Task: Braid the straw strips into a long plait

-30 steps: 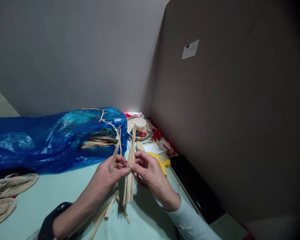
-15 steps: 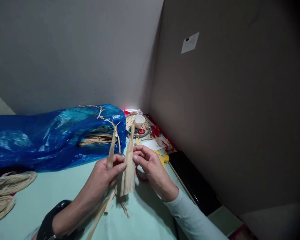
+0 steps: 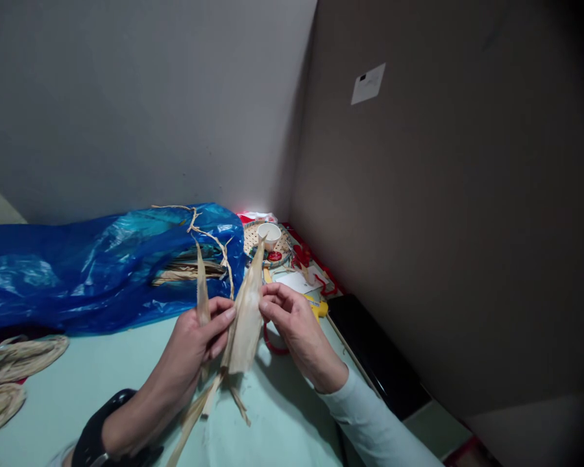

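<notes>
A pale dried corn husk is held upright and spread between both hands above the table, its narrow tip upward. My left hand is closed, pinching the husk's left edge between thumb and finger. The same hand also grips a narrow husk strip, which sticks up over its fingers. On the opposite edge, my right hand pinches the husk with thumb and fingertips. Loose husk strips lie on the table beneath. A thin twisted husk cord runs from behind the husk up over the blue bag.
Behind my hands lies a blue plastic bag with dried husks in its opening. A woven tray carries a white cup. Coiled husk pieces lie left. A yellow tool and flat black object are right.
The corn husk has spread wider and tilted, its broad face now showing. My left hand has shifted slightly left, with the narrow strip. The right hand has hardly moved.
</notes>
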The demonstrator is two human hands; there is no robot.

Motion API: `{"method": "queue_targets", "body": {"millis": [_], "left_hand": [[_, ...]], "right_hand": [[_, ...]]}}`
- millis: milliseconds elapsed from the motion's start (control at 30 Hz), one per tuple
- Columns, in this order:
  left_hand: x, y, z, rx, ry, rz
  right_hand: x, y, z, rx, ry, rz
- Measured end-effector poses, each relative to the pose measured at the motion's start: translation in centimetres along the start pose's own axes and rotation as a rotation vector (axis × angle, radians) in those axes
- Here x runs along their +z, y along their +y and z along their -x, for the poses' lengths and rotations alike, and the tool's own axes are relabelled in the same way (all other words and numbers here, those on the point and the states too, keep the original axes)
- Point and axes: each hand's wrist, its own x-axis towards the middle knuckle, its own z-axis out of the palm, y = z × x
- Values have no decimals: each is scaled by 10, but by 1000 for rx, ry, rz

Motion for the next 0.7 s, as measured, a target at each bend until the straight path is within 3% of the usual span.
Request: {"method": "queue_targets", "body": {"millis": [400,567,700], "left_hand": [[0,-1,0,-9,-73,44],[1,0,3,4,-108,-28],[2,-1,3,32,-86,-94]], "right_hand": [[-3,1,-1,85,-77,-36],[-2,1,0,81,-86,-14],[1,3,3,68,-167,41]]}}
